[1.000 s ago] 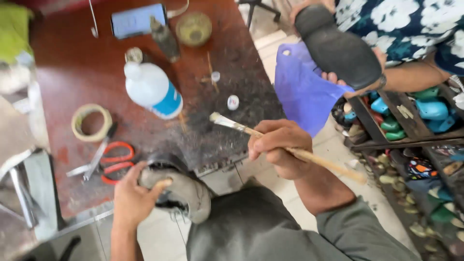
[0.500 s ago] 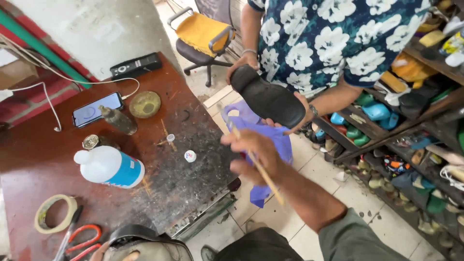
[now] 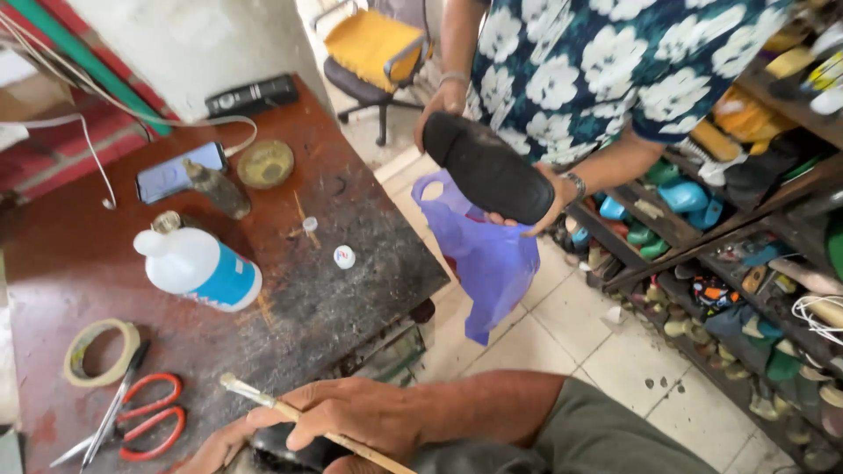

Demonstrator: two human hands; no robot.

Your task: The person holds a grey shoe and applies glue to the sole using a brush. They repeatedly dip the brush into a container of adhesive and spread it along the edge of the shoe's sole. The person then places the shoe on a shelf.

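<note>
Wooden brush [image 3: 290,412] in right hand [image 3: 347,417], bristles pointing left

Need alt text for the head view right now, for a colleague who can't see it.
The right hand holds a thin brush over a dark shoe at the edge of a worn table. Across it, another person holds a black sole and a purple bag.

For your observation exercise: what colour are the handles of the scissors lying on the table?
Red-orange; the scissors lie by the tape roll, clearest in the head view.
</note>
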